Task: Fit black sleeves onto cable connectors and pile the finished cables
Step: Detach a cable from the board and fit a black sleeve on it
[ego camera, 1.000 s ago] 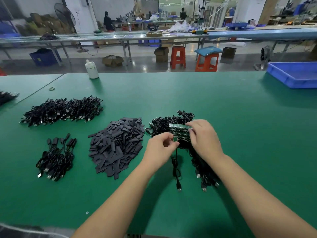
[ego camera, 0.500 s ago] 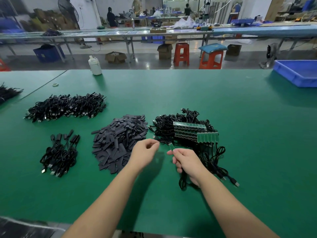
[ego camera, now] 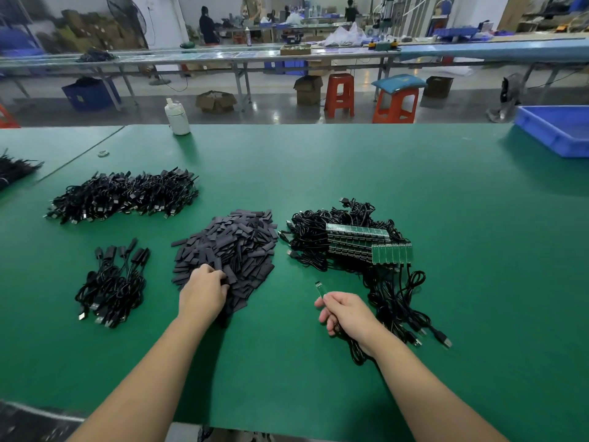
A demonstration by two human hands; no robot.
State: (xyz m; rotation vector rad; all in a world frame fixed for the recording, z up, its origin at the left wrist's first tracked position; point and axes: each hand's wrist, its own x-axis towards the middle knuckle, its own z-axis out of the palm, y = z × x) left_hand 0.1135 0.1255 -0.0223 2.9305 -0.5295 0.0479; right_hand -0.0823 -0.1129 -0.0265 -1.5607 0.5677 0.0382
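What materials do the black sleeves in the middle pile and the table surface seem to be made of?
Black sleeves: probably thin plastic or rubber tubing pressed flat; they look matte, dark grey-black and lie in flat strips. Table surface: likely a green rubber or vinyl mat; it is smooth with a soft, dull sheen and a seam at the far left.

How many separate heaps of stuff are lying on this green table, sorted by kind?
Cable heaps: 4 — large far-left pile, small sleeved bunch, unfinished heap with green boards, part-seen pile at left edge
Black sleeve heaps: 1
Total: 5
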